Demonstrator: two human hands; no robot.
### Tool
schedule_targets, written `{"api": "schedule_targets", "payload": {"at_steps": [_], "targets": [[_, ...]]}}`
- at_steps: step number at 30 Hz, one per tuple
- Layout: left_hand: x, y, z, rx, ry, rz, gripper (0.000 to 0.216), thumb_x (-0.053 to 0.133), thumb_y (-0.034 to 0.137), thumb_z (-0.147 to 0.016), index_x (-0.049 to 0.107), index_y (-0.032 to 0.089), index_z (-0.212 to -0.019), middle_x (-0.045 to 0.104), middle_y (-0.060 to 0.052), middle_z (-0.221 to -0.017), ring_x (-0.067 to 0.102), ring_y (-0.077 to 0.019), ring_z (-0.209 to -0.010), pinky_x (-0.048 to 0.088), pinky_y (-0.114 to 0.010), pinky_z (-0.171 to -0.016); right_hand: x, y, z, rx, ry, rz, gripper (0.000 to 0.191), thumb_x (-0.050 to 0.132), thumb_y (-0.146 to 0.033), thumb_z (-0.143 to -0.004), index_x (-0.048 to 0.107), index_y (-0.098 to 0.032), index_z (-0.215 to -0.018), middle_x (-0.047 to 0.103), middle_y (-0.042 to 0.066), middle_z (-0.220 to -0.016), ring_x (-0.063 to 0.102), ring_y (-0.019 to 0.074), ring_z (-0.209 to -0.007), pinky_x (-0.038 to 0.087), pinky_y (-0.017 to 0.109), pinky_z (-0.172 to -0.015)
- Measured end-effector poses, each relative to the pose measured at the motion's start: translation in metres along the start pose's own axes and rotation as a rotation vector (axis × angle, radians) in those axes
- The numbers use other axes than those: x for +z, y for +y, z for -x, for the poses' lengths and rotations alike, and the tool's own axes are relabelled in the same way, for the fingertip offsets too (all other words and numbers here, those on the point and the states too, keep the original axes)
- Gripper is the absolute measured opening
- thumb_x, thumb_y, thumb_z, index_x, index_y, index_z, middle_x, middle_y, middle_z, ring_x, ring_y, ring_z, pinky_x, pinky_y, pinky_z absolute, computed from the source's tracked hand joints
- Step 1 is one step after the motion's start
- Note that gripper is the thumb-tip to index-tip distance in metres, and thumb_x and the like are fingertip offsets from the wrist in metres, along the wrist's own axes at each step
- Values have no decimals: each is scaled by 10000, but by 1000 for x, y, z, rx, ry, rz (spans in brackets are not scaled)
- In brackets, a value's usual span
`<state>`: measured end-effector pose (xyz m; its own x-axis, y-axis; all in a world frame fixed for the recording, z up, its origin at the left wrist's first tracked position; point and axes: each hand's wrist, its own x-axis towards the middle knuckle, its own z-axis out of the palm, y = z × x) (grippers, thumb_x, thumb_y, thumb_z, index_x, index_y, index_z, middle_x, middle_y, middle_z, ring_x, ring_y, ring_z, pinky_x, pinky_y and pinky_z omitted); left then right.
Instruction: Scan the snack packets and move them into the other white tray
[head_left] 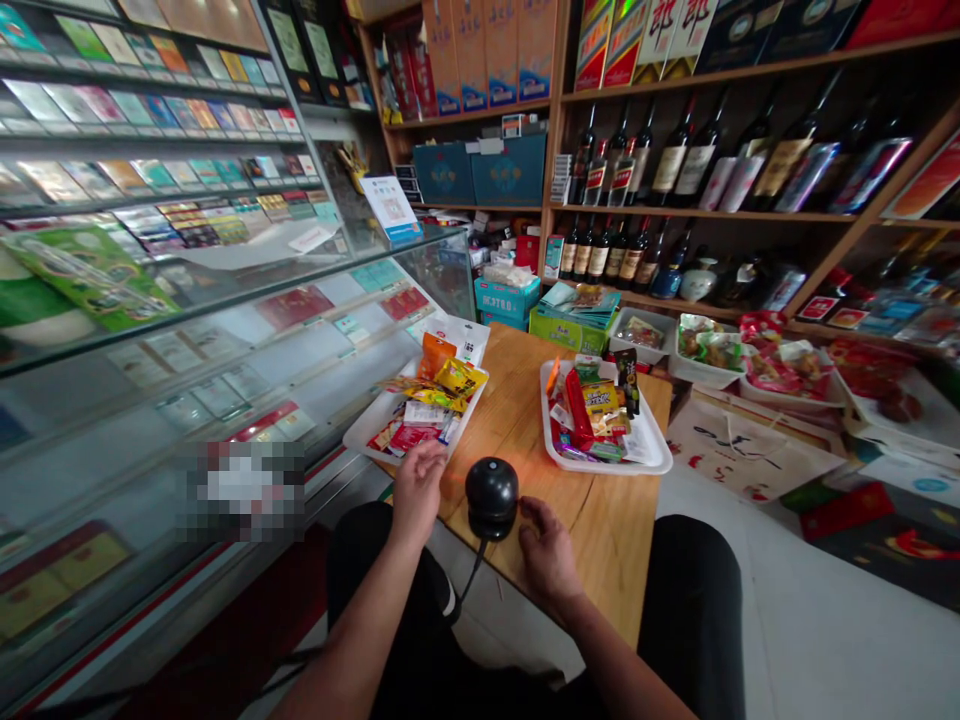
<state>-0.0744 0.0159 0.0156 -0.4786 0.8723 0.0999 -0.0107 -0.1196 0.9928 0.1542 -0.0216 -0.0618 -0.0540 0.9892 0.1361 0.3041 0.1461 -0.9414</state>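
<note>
Clock: read from the scanner, 12 pointing away from the person
Scanner: black and dome-topped, upright at the near edge of the table, between the two hands; orange light marks the wood beside it
Cable: leaves the scanner's base, running down toward 7 o'clock
Left hand: at 9 o'clock, fingers bent at the near side of the left tray; whether they grasp a packet cannot be told
Right hand: at 4 o'clock, released, fingers loosely curled around nothing, fingertips just beside the scanner; contact with it is unclear
Left tray: white, between 10 and 11 o'clock, holding an orange packet, a yellow packet and a red packet
Right tray: white, at 2 o'clock, on the table, holding a red stick, a yellow pouch and a black pouch
Showcase: glass, toward 10 o'clock, with small boxes inside
Sign: at 11 o'clock, atop the showcase
Green box: at 1 o'clock, past the table
Bottles: toward 1 o'clock, upright on wooden shelves
Bag: pale, near 3 o'clock, right of the table
</note>
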Motion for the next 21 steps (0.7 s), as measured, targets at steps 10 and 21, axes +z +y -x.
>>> {"api": "schedule_targets", "payload": {"at_steps": [10,21], "targets": [[33,4,-134,-311,128,144,116,642,222,-853,607,125,-905,672,-44,-718,675,-123,-658,565,-256,-672,-1,3,3,23,3,-32,351,502,-217,-819,655,-225,-1135,720,71,-1088,674,237,-1068,526,391,-977],[35,-6,-158,-352,245,69,60,627,164,-860,586,124,-876,641,-31,-626,614,-124,-493,507,-232,-520,-4,2,2,0,17,-91,310,521,-253,-833,679,-248,-1100,725,65,-1057,683,255,-1041,548,406,-945]]}}
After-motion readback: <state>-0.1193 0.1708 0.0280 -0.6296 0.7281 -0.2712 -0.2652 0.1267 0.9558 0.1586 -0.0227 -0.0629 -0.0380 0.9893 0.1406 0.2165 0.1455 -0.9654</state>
